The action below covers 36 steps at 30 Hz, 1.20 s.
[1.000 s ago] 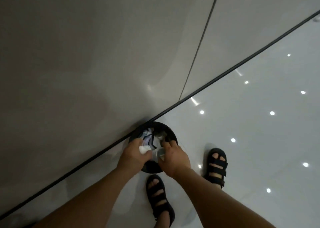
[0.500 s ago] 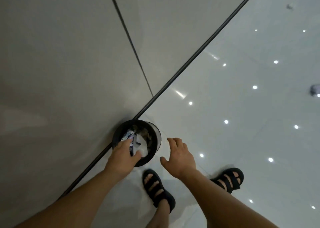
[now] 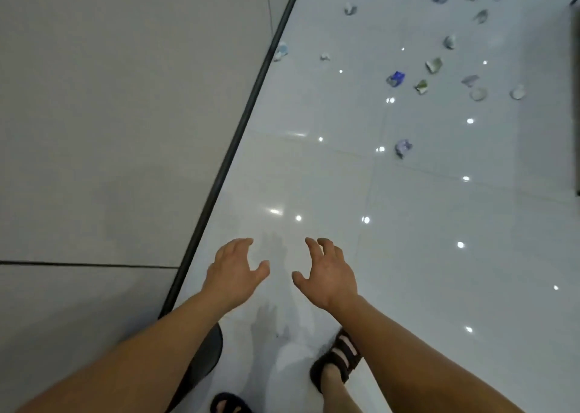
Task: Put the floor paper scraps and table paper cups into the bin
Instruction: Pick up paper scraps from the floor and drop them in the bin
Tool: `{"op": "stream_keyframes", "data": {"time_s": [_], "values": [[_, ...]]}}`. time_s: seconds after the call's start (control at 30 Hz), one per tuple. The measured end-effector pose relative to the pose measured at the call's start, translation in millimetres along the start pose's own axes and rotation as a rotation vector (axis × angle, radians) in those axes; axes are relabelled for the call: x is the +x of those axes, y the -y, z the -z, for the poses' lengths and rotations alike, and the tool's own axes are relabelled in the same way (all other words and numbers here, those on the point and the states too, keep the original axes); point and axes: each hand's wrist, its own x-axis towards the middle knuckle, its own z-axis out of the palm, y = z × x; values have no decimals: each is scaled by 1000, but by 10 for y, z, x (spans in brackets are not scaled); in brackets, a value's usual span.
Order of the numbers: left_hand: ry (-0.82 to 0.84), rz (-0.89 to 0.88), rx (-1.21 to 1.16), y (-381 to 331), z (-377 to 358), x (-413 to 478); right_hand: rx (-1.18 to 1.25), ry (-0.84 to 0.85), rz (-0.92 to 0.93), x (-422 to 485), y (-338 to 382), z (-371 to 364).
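Left hand [image 3: 236, 271] and right hand [image 3: 328, 273] stretched forward, fingers loosely spread, holding nothing.

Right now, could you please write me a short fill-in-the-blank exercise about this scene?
1. The left hand and the right hand both hold ____.
2. The paper scraps lie scattered on the ____.
3. The bin shows beneath the ____ forearm.
Missing words: nothing; floor; left.
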Motion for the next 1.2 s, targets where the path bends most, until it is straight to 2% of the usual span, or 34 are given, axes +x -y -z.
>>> {"op": "stream_keyframes", "data": {"time_s": [0.23, 0.37, 0.53, 0.7, 0.93, 1.2], "values": [[75, -115, 87, -1534, -200, 521, 62, -58, -213, 24, -1225, 985], [97, -180, 58, -2213, -352, 812, 76, -84, -315, 96, -1736, 1449], [219, -178, 44, -2635, -504, 1172, 74, -95, -371, 437, -2043, 1876], [274, -152, 9, -3013, -428, 1870, 69, -78, -423, 976, -2288, 2255], [274, -186, 65, -3552, -129, 3176, 61, -24, -529, 2074, -2699, 2623], [346, -155, 171, -4199, -94, 3963, 156, -4, -527, 2927, -3059, 2934]]}}
